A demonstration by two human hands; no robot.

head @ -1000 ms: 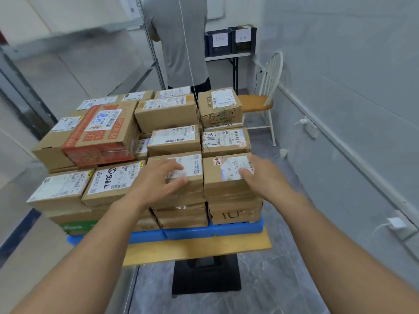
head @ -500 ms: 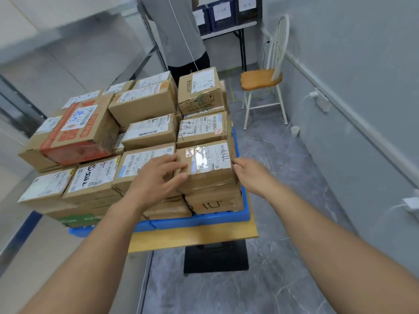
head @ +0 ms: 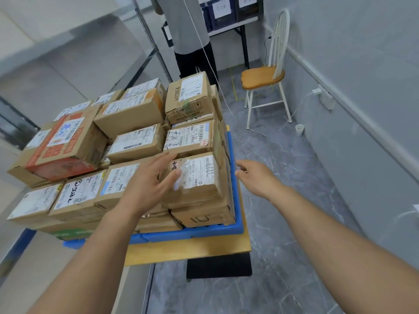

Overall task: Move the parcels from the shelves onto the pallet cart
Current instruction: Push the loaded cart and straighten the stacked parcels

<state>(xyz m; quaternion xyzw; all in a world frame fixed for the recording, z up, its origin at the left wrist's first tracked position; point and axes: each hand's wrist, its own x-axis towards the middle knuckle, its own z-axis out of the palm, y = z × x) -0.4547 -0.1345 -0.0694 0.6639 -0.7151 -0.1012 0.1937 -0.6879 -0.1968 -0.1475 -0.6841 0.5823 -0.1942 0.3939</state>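
Several cardboard parcels with white labels are stacked on a blue pallet [head: 204, 232] that sits on a yellow cart deck [head: 192, 250]. The near right parcel [head: 199, 177] carries a taped label marked "2-4". My left hand [head: 149, 182] rests with spread fingers on that parcel's left top edge and on the neighbouring box [head: 118, 184]. To the right of the stack, my right hand [head: 254, 177] hovers apart from the parcel, fingers loosely extended, holding nothing. A red-printed box [head: 65, 146] lies on top at the left.
A person in a grey shirt [head: 181, 23] stands behind the stack. A white chair with a wooden seat [head: 263, 75] is against the grey wall on the right, a small cup [head: 299, 129] beside it. A metal shelf frame [head: 149, 41] runs along the left. Grey marble floor on the right.
My right hand has come off the near right parcel's side and moved out to the right. The left hand has slid right onto that parcel's edge. The camera has shifted.
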